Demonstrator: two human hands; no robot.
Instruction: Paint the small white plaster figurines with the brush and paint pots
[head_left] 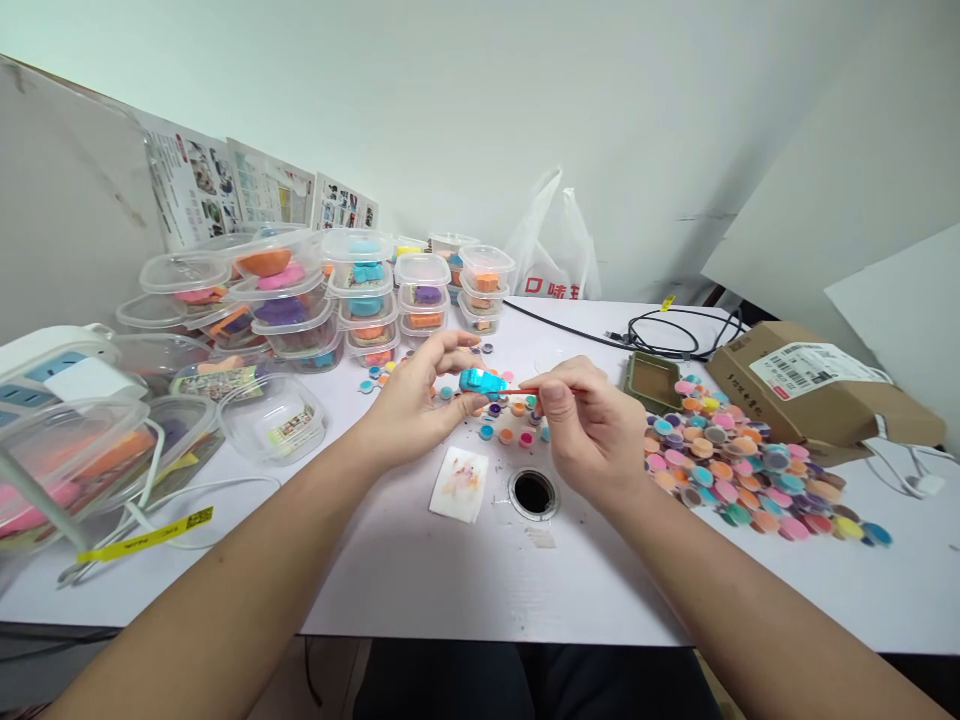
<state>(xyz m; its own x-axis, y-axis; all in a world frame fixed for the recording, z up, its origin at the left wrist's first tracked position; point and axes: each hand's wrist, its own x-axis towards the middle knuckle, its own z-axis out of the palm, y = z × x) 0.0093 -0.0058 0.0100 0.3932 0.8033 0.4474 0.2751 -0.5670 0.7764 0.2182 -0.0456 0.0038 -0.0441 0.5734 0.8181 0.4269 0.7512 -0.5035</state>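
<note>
Above the middle of the table, my left hand point(420, 400) grips a small blue toy car point(482, 382) between thumb and fingers. Light patches show on the car's upper side. My right hand point(596, 420) is closed around a thin red-handled paintbrush point(525, 391), its tip pointing left at the car. Whether the bristles touch the car I cannot tell. Small paint pots point(507, 436) in several colours stand on the table behind and beneath the hands. A folded white tissue point(458, 485) with orange and pink stains lies in front of my left hand.
Stacked clear tubs point(365, 300) with coloured pieces fill the left and back. At right lie a heap of paint pots point(750, 465), a green tray point(652, 381), a cardboard box point(817, 385) and a black cable point(675, 335). A round hole point(533, 493) opens in the tabletop.
</note>
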